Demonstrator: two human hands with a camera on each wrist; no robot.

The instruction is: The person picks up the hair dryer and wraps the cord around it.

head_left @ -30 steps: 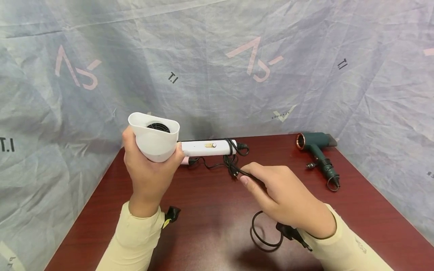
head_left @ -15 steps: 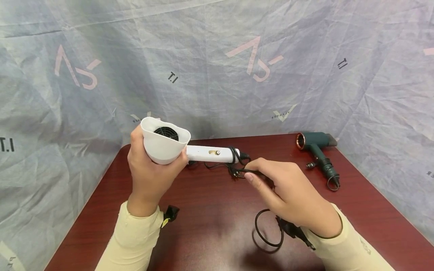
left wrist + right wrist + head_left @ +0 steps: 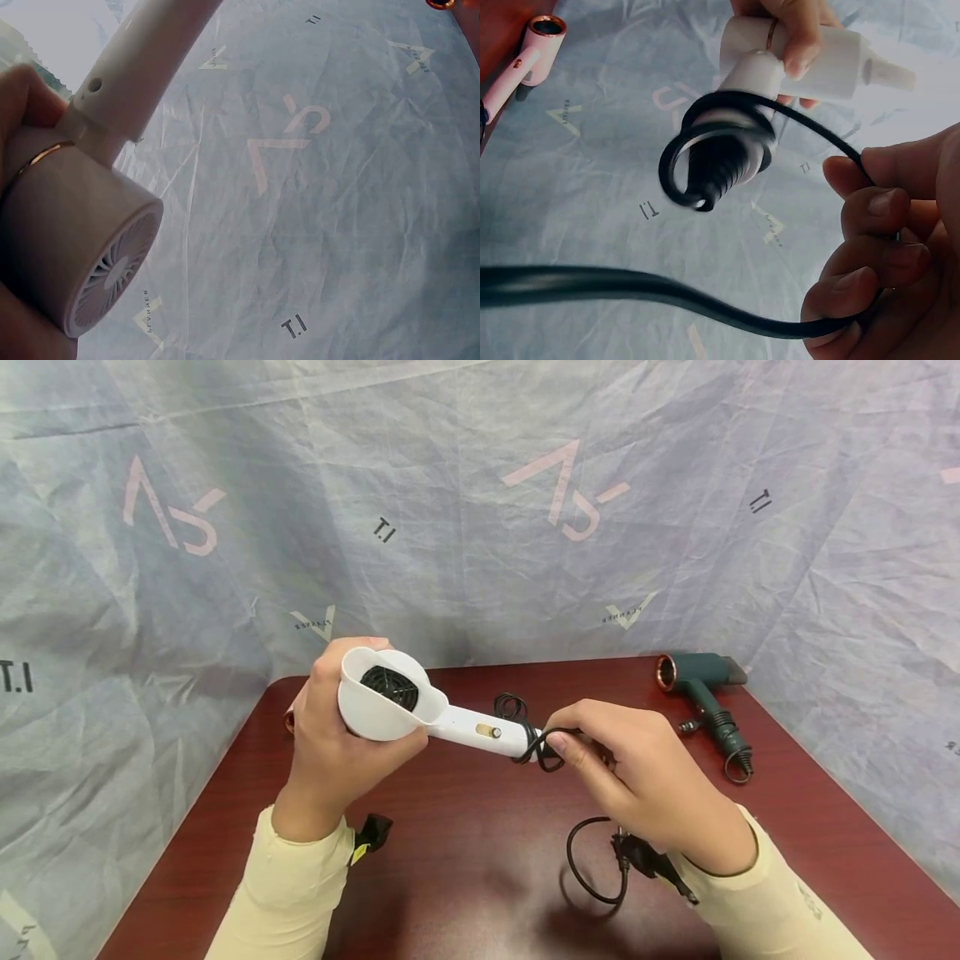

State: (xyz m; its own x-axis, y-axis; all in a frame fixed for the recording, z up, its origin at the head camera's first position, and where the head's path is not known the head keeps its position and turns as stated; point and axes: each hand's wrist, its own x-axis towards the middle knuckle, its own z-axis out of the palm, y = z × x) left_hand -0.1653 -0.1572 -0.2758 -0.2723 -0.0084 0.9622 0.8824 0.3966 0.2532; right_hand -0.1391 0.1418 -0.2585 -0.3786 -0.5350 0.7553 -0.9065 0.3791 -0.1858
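Observation:
A white hair dryer (image 3: 480,731) with a wide nozzle is held up over the table by my left hand (image 3: 322,768), fingers and thumb wrapped round its barrel. Its vented back end and gold ring show in the left wrist view. The handle points right and slightly down. A black cord (image 3: 630,285) is wound round the handle's end, seen best in the right wrist view. My right hand (image 3: 645,768) pinches this cord between thumb and forefinger close to the handle end, the other fingers curled over it. A loop of cord hangs below that hand.
A dark green hair dryer (image 3: 701,670) lies at the right back of the red-brown table (image 3: 457,877), its cord wrapped round the handle. A pink hair dryer (image 3: 544,52) lies further left, mostly hidden behind my left hand in the head view. A grey printed sheet (image 3: 450,527) hangs behind.
My left hand has moved right and turned the hair dryer, so its handle now slants down with its end beside my right hand. The right hand has shifted slightly right, still pinching the cord.

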